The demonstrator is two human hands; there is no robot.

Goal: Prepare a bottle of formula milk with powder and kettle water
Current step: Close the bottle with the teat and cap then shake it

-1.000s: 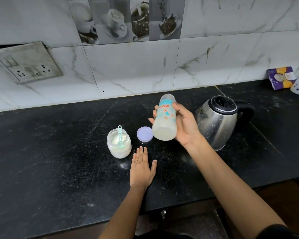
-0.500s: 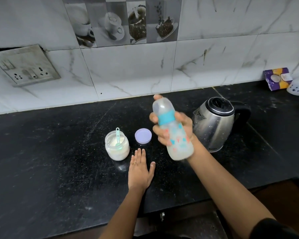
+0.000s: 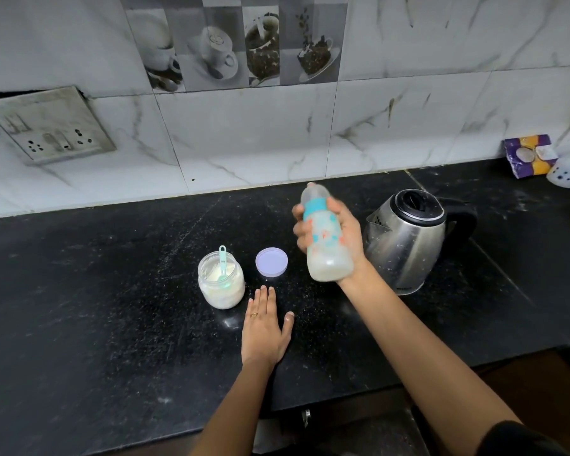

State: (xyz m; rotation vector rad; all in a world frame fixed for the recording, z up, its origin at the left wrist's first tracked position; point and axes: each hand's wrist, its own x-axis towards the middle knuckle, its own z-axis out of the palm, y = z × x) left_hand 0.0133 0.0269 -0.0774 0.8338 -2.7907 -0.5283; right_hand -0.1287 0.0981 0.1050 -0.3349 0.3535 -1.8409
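My right hand (image 3: 343, 232) grips a capped baby bottle (image 3: 326, 245) with a teal collar and milky liquid, held in the air above the black counter (image 3: 96, 307), cap end pointing up and away. My left hand (image 3: 265, 327) lies flat on the counter, fingers straight, holding nothing. Just beyond it stands an open glass jar of white powder (image 3: 221, 284) with a teal scoop (image 3: 222, 261) stuck in it. The jar's lilac lid (image 3: 272, 261) lies beside it. A steel kettle (image 3: 405, 238) with a black lid and handle stands right of the bottle.
A marble-tiled wall with a socket plate (image 3: 50, 126) runs behind the counter. At the far right sit a purple and yellow packet (image 3: 530, 156) and a white dotted object (image 3: 568, 172). The counter's front edge (image 3: 343, 399) is near my arms.
My right hand has been swinging the bottle about: it tipped from upright to slanted and now sits a little higher, near upright. The left hand stayed flat on the counter.
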